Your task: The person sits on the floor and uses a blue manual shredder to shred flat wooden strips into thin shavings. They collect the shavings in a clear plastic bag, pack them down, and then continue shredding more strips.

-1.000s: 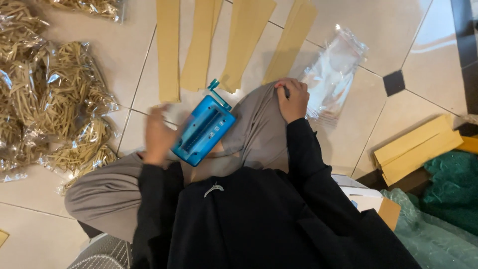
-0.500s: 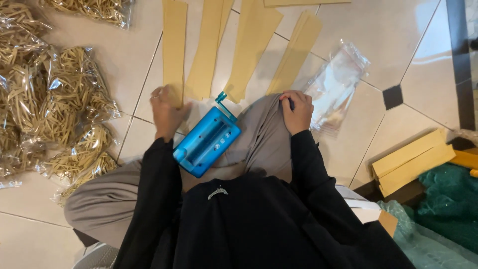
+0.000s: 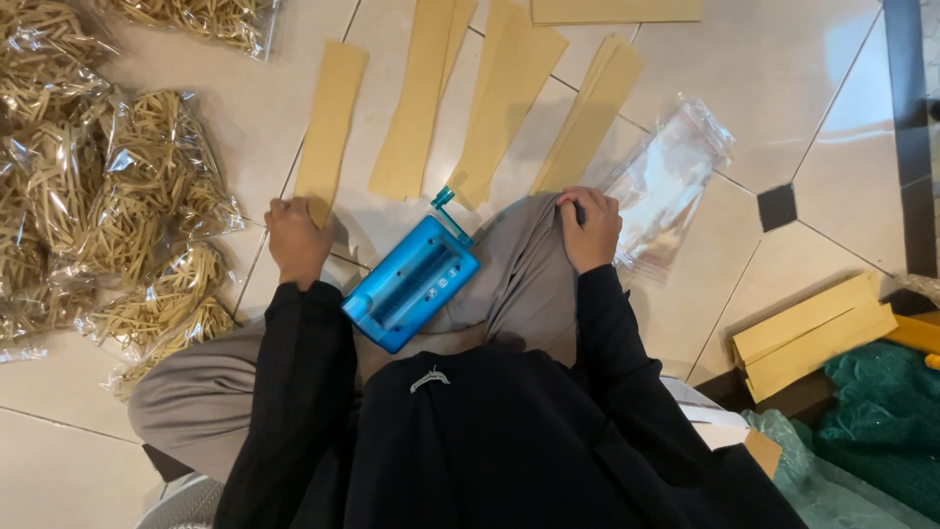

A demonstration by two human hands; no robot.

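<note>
Sitting on the pale tiled floor, the person reaches the left hand out to the near end of a long flat tan paper strip, and the fingers are curled down onto that end, pinching it against the tile. The strip lies flat on the floor, the leftmost of several like strips fanned side by side ahead of the knees. It looks thin, light and limp, likely to bend or crease if lifted by one corner; taking it at the end, with the sheet between thumb and fingers, seems the sound hold. The right hand is closed on a fold of grey trouser fabric at the raised knee, just beside a clear plastic bag on the floor. Between the two hands a small blue plastic hand-crank shredder rests on the lap, touched by neither. Clear bags stuffed with shredded tan paper crowd the floor's left edge, and a stack of folded tan sheets lies near its right edge.
</note>
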